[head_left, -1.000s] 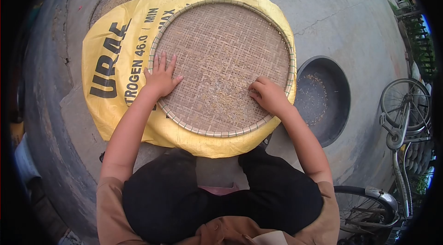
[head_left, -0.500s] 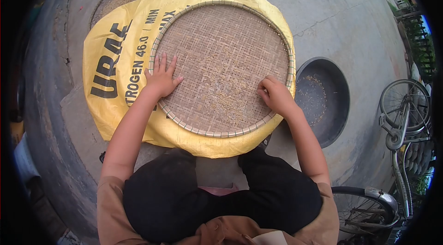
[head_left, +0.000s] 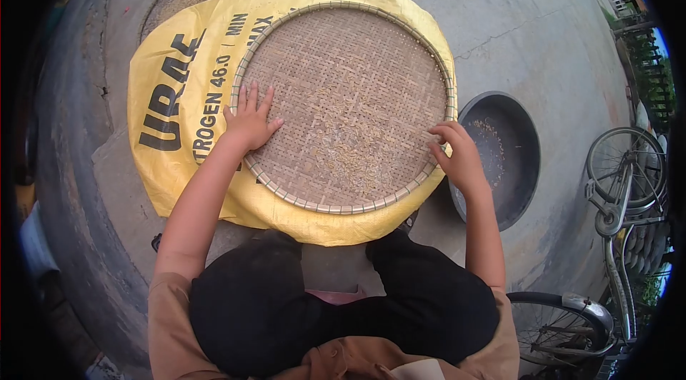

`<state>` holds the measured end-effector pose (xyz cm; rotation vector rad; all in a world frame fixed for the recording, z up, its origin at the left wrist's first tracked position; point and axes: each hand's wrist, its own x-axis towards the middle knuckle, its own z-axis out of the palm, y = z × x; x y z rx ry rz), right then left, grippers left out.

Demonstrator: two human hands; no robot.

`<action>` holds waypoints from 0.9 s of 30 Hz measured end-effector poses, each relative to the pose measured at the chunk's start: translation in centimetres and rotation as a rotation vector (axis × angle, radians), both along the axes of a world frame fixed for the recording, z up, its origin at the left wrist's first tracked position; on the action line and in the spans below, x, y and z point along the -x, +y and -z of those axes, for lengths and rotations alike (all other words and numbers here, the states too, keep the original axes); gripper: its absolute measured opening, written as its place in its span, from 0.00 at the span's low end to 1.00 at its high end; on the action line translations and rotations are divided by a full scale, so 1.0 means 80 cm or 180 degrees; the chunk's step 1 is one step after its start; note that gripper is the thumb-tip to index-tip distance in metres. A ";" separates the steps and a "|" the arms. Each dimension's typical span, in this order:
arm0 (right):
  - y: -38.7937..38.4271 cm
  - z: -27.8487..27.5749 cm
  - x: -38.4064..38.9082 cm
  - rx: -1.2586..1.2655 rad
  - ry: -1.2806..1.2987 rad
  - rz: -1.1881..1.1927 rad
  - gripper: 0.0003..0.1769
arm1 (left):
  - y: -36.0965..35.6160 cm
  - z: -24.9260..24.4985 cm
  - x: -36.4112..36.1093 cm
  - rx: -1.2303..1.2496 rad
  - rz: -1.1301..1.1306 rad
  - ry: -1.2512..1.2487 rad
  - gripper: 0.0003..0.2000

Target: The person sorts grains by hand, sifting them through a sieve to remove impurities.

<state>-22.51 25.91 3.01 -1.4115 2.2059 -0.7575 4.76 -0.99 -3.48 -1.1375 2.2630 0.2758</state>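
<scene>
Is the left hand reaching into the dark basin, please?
No, the left hand lies spread over the left edge of the woven tray, and the dark basin is off to the right.

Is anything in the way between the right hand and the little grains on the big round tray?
No, nothing visible blocks the way. The right hand is at the right edge of the woven tray, and mostly bare weave lies between its fingertips and the scattered grains.

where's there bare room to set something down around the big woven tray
The concrete floor beyond the dark basin, right of the yellow sack, looks open. The woven tray looks mostly bare at its far part. Crowded: its near middle, with grains, and by the right hand.
</scene>
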 end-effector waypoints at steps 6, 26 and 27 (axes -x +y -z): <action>-0.036 0.051 -0.041 -0.0486 0.0269 -0.0769 0.10 | 0.002 -0.003 0.001 0.0032 0.0000 -0.0010 0.37; -0.039 0.081 -0.051 -0.0394 0.0692 -0.0927 0.05 | 0.002 0.000 0.001 0.0029 -0.0016 -0.0031 0.38; -0.039 0.080 -0.050 -0.0393 0.0694 -0.0925 0.05 | 0.002 -0.001 0.001 0.0018 -0.0020 -0.0031 0.37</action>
